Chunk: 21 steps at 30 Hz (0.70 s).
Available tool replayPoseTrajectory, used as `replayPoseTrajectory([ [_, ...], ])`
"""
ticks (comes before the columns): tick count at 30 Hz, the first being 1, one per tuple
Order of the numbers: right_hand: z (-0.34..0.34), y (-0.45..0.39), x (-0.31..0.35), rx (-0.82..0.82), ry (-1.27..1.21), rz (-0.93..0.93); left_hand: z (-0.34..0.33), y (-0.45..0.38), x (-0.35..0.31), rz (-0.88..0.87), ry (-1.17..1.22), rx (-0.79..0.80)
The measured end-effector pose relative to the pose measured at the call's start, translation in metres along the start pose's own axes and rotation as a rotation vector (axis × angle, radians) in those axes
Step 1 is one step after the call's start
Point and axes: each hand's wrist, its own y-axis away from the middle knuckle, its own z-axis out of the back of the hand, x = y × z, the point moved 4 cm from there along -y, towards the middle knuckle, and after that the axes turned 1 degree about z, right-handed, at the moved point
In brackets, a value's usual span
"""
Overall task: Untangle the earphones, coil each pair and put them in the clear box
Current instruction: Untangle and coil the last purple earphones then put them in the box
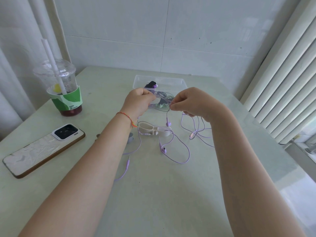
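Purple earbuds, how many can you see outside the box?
2. One earbud dangles from the cable below the right hand; the other earbud lies on the table nearer the camera. More may be hidden behind the hands or in the box.

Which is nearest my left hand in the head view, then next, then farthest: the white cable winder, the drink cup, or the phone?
From the left hand:
1. White cable winder, just below it on the table.
2. Drink cup, off to the left.
3. Phone, farthest, lower left.

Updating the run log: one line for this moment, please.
stage: untangling | left hand: grips white winder, cable | right hand: pinches purple cable | box: some earphones inside | rest of cable: loose on table
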Motion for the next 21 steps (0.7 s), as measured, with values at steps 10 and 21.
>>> replayPoseTrajectory([
  [10,0.002,-0.004,0.001,-0.092,-0.168,-0.002,-0.009,0.002,0.001,-0.021,-0.002,0.209],
  [21,-0.002,-0.010,-0.002,-0.134,-0.336,-0.024,-0.022,0.011,0.002,-0.056,-0.109,0.421],
])
